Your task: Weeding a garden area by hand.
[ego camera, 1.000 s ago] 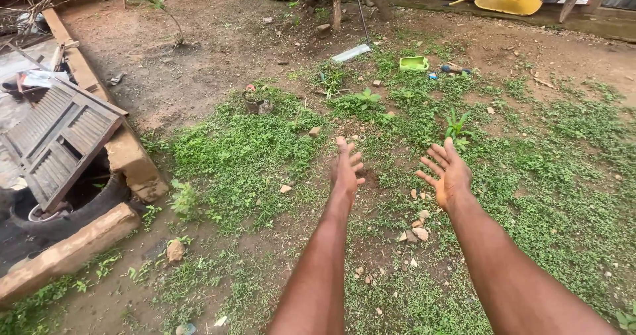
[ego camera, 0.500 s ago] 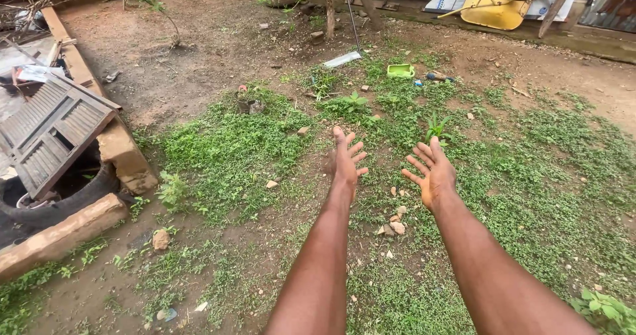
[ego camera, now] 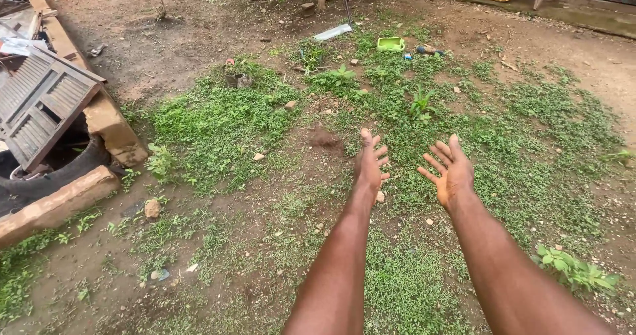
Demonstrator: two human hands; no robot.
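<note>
Here, left hand (ego camera: 370, 165) and right hand (ego camera: 452, 171) empty, fingers spread, small stone (ego camera: 380, 196) just below left.

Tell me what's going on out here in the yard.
A person stands over a patchy yard with both arms stretched forward. The left hand and right hand are open, fingers spread, and hold nothing. A small brown clump of dirt shows just ahead of the left hand; whether it is airborne is unclear. Weeds and stones cover the ground, with an old tyre at the left.
</note>
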